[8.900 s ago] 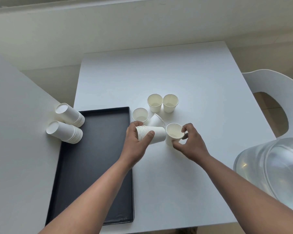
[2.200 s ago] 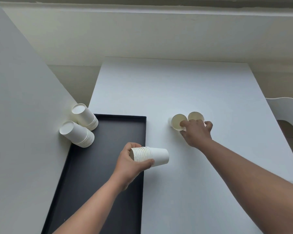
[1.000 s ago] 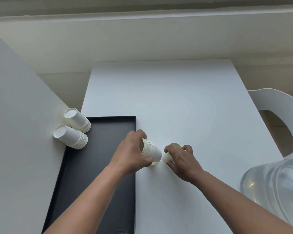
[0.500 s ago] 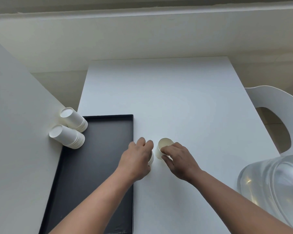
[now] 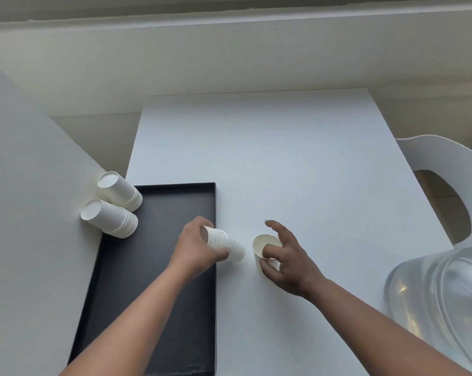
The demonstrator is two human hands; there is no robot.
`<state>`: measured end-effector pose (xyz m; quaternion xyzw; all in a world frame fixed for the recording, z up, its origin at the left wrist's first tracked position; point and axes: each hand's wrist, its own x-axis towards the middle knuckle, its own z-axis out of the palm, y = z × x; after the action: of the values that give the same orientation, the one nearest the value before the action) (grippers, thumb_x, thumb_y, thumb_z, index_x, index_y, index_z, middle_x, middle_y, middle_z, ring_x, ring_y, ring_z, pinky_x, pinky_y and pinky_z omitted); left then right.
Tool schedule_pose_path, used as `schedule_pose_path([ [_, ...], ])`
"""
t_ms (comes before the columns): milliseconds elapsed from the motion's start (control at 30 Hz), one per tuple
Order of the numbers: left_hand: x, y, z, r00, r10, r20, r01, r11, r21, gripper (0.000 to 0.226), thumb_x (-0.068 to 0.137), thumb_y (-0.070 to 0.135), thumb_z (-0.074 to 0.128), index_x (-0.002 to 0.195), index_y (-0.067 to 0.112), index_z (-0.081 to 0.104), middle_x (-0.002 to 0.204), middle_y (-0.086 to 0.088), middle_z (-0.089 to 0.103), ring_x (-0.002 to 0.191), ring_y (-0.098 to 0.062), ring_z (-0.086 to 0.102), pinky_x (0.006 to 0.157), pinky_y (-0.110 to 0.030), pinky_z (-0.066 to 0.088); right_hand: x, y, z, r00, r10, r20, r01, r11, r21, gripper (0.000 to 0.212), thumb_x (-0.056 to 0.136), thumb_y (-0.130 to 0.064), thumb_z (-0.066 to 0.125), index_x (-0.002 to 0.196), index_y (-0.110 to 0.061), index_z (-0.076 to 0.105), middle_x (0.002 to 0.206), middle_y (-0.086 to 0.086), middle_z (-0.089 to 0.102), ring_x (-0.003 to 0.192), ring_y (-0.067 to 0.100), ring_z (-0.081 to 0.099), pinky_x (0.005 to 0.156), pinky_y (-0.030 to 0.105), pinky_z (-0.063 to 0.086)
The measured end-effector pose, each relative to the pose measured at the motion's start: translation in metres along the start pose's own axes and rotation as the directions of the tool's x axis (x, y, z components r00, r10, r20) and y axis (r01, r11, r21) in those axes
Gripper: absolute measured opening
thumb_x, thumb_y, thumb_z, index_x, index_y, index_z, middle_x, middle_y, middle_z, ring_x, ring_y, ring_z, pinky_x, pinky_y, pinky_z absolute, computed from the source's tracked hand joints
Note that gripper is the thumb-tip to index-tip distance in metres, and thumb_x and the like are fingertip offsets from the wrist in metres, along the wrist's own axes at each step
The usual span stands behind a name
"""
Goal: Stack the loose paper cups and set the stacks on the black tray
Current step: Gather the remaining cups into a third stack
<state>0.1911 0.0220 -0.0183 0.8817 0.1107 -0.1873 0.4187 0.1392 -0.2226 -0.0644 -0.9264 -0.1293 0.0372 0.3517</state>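
Note:
My left hand (image 5: 195, 249) grips a stack of white paper cups (image 5: 225, 244) held sideways over the right rim of the black tray (image 5: 159, 280). Just to its right, my right hand (image 5: 286, 257) pinches the rim of a single paper cup (image 5: 262, 246) that stands on the white table, thumb and forefinger on it, other fingers spread. Two finished cup stacks (image 5: 121, 194) (image 5: 110, 218) lie tilted at the tray's far left corner, their bases leaning on the white surface at the left.
The white table (image 5: 283, 164) stretches behind and to the right of the hands. A white chair (image 5: 452, 169) stands at the right edge. A clear plastic water jug (image 5: 441, 302) sits at the near right. A white panel (image 5: 25, 213) borders the tray's left side.
The cups loose on the table earlier are gone; one remains. Since half a second ago my left hand tipped the stack sideways and drew it left, and my right fingers spread around the last cup.

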Motion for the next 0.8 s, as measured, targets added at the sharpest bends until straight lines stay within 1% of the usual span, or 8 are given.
schedule_pose_path([
  [67,0.001,-0.008,-0.001,0.999,-0.037,0.004,0.037,0.995,-0.098,0.057,0.057,0.034,0.093,0.100,0.035,0.056,0.108,0.005,0.060,0.085,-0.016,0.066,0.050,-0.020,0.048,-0.001,0.002,0.006,0.998,0.042,0.036,-0.043,0.999,0.009,0.018,0.091,-0.034,0.065,0.091,-0.023,0.050,0.161,-0.006,0.022,0.139,0.014,0.038,0.087,0.036,0.049],
  [133,0.001,-0.015,0.002,0.997,-0.071,0.025,0.075,0.977,-0.201,0.058,0.057,0.030,0.095,0.101,0.031,0.058,0.106,-0.001,0.065,0.082,-0.016,0.068,0.051,-0.018,0.051,-0.001,0.003,0.013,0.996,0.081,0.041,-0.082,0.996,0.029,0.032,0.088,-0.035,0.069,0.107,-0.026,0.044,0.157,-0.010,0.028,0.133,0.012,0.044,0.091,0.033,0.048],
  [267,-0.001,-0.026,0.011,0.992,-0.113,0.061,0.127,0.924,-0.360,0.061,0.057,0.021,0.097,0.105,0.021,0.060,0.107,-0.011,0.068,0.084,-0.023,0.069,0.062,-0.032,0.063,-0.003,0.001,0.021,0.974,0.222,0.050,-0.227,0.958,0.177,0.062,0.082,-0.034,0.074,0.128,-0.040,0.033,0.130,-0.028,0.037,0.109,0.002,0.048,0.087,0.026,0.045],
  [367,-0.002,-0.028,0.012,0.981,-0.168,0.093,0.192,0.865,-0.463,0.067,0.052,0.021,0.096,0.108,0.019,0.060,0.110,-0.012,0.066,0.086,-0.026,0.070,0.066,-0.041,0.066,-0.003,-0.002,0.021,0.965,0.251,0.069,-0.260,0.940,0.219,0.075,0.079,-0.025,0.070,0.131,-0.052,0.024,0.131,-0.035,0.029,0.107,0.003,0.047,0.087,0.028,0.046],
  [533,-0.003,-0.034,0.005,0.968,-0.204,0.145,0.250,0.779,-0.575,0.069,0.053,0.019,0.095,0.113,0.016,0.060,0.117,-0.012,0.066,0.092,-0.029,0.070,0.067,-0.040,0.064,0.000,-0.002,0.013,0.952,0.265,0.151,-0.273,0.961,0.036,0.091,0.077,-0.012,0.058,0.143,-0.055,0.011,0.131,-0.016,0.040,0.109,0.024,0.045,0.091,0.041,0.049],
  [667,-0.007,-0.035,0.003,0.959,-0.173,0.227,0.277,0.750,-0.601,0.079,0.046,0.023,0.097,0.116,0.015,0.060,0.119,-0.013,0.067,0.093,-0.029,0.071,0.066,-0.039,0.063,0.004,-0.012,0.013,0.961,0.166,0.220,-0.134,0.979,-0.156,0.096,0.082,-0.009,0.055,0.154,-0.044,0.002,0.134,-0.011,0.049,0.110,0.021,0.043,0.102,0.034,0.034],
  [733,-0.009,-0.036,0.005,0.960,-0.143,0.241,0.262,0.766,-0.587,0.083,0.044,0.026,0.098,0.116,0.015,0.060,0.119,-0.013,0.067,0.093,-0.029,0.071,0.065,-0.037,0.062,0.008,-0.019,0.015,0.966,0.126,0.224,-0.086,0.980,-0.179,0.099,0.083,-0.010,0.055,0.154,-0.044,-0.005,0.136,-0.012,0.050,0.110,0.021,0.045,0.099,0.036,0.039],
  [800,-0.011,-0.036,0.005,0.965,-0.129,0.228,0.243,0.769,-0.592,0.082,0.044,0.027,0.099,0.115,0.015,0.060,0.119,-0.014,0.067,0.091,-0.029,0.072,0.063,-0.036,0.061,0.009,-0.025,0.015,0.964,0.128,0.233,-0.099,0.986,-0.132,0.107,0.083,-0.011,0.057,0.150,-0.051,-0.015,0.136,-0.013,0.048,0.108,0.021,0.046,0.087,0.040,0.049],
])
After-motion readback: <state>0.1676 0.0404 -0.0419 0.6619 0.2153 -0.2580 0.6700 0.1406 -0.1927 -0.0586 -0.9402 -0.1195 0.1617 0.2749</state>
